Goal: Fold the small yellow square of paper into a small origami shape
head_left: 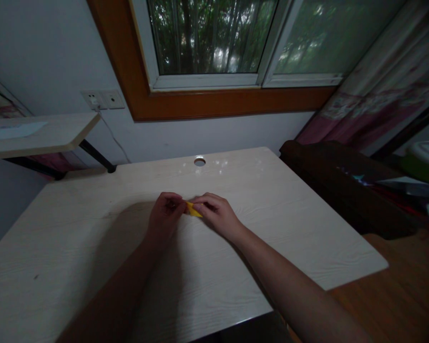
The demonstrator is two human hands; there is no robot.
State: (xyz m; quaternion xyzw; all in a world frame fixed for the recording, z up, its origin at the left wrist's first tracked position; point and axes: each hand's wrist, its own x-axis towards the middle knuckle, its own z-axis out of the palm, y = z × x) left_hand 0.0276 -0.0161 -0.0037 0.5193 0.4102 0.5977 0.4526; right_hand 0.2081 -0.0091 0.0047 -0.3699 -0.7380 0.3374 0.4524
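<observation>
A small folded piece of yellow paper [193, 209] lies at the middle of a pale wooden table [93, 247]. My left hand [165, 215] has its fingers curled and pinches the paper's left end. My right hand [217, 214] presses down on its right end with fingers closed together. Most of the paper is hidden under my fingers; only a narrow yellow strip shows between the two hands.
A round cable hole [199, 161] sits near the table's far edge. A second small table [39, 133] stands at the back left under a wall socket [102, 100]. A dark wooden bed frame [343, 190] runs along the right. A window [214, 43] is above.
</observation>
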